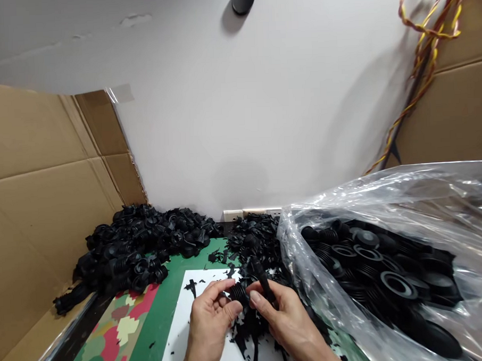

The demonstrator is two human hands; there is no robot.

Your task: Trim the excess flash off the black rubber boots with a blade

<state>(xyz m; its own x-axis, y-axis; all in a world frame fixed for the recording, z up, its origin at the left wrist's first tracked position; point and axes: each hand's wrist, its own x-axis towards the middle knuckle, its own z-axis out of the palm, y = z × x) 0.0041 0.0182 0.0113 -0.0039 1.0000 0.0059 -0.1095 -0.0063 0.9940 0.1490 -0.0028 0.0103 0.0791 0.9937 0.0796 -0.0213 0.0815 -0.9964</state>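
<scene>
My left hand (209,320) is closed on a small ribbed black rubber bellows (239,292), its thumb and fingers gripping the near side. Just to the right, my right hand (291,319) is closed around a dark stick-like tool (263,280) that points up and away; its exact kind is not clear. The right thumb and fingertips are close to the bellows; whether they touch it I cannot tell. Beneath both hands, black rubber scraps (247,329) are scattered over a white sheet (178,332) on a green mat (147,333).
A heap of black ribbed rubber parts (148,243) lies at the back left beside a cardboard wall (44,173). More scraps (254,241) are piled by a power strip (232,215). On the right, a clear plastic bag (457,192) holds several black bellows (397,285).
</scene>
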